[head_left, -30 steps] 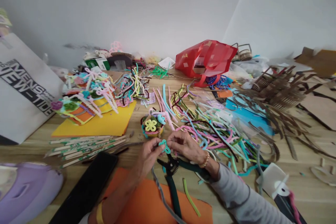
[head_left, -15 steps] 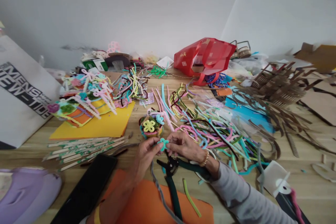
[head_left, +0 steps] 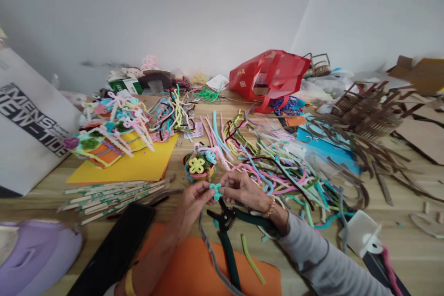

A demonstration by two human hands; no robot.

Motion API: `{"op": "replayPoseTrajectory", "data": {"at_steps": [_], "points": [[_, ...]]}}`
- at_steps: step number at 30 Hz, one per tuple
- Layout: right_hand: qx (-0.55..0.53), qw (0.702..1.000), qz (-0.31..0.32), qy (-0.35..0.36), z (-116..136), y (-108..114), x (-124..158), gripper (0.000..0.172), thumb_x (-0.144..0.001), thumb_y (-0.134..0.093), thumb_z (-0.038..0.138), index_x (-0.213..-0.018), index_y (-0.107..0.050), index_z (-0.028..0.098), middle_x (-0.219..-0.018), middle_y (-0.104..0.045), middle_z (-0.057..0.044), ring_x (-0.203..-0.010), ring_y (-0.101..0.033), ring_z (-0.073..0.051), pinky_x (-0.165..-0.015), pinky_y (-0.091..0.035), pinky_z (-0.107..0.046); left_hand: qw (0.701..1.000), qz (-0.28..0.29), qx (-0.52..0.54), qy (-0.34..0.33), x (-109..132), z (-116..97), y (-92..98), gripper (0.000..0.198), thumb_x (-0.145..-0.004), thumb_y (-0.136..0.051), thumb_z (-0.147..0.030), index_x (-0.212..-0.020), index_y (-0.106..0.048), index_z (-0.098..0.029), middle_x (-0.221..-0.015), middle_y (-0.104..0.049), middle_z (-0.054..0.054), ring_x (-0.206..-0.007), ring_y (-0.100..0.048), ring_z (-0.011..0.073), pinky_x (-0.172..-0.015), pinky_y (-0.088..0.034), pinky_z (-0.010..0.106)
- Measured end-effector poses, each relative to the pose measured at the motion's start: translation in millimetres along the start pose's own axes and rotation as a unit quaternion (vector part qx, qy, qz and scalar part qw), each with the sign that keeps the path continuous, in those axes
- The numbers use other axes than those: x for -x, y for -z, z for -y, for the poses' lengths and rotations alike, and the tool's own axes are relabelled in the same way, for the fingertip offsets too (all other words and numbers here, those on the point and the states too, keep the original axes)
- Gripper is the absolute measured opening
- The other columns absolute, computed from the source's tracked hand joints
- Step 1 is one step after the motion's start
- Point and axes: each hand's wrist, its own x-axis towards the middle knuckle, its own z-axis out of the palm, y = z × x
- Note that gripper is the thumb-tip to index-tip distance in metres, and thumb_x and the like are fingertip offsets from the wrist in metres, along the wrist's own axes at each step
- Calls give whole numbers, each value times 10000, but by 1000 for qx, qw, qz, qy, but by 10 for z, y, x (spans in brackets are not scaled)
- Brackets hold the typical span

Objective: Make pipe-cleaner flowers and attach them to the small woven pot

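Wooden counter, crowded with craft stuff. Lower middle of frame: left hand and right hand together, fingertips of both pinching small teal pipe-cleaner knot between them. Green-handled pliers just below, lying partly on orange felt. Pipe-cleaner flower just beyond hands. Loose pipe cleaners to right. Red bag upper middle.

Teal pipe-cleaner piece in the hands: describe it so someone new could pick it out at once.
At the near side of the wooden table, above the orange sheet, find the left hand and right hand. Pinched between them is the small looped teal pipe-cleaner piece. It is held up in the air, unlike the long loose pipe cleaners lying nearby.
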Motion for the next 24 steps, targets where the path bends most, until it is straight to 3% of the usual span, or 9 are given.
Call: {"op": "replayPoseTrajectory", "data": {"at_steps": [6,15,20,24], "points": [[-22,999,-4,38,22,-17,10,393,-696,-769,424,-882,-551,155,-672,-539,44,-529,-444,-63,-487,-366,-177,1000,-15,9,4,11,-4,-2,178,-686,-715,-330,-665,-650,-166,-592,-594,-21,-572,-544,125,-592,-429,233],[79,993,-48,74,2,-44,31,305,-803,-670,440,-885,-585,159,-627,-528,40,-532,-460,-89,-501,-376,-205,999,0,41,32,16,-6,13,198,-691,-710,-349,-673,-642,-164,-617,-601,-12,-599,-556,135,-618,-436,243],[235,951,-85,181,8,-21,45,238,-879,-600,384,-963,-630,164,-738,-599,-18,-652,-544,-130,-615,-434,-241,996,1,74,54,-9,57,43,180,-699,-713,-325,-677,-638,-164,-627,-603,-20,-592,-550,120,-623,-437,236],[299,919,-94,238,5,-6,48,193,-896,-582,354,-946,-626,172,-797,-623,-48,-721,-559,-158,-671,-441,-268,993,11,102,56,-20,91,45,175,-703,-727,-317,-688,-640,-165,-641,-608,-22,-594,-550,112,-616,-447,226]]}}
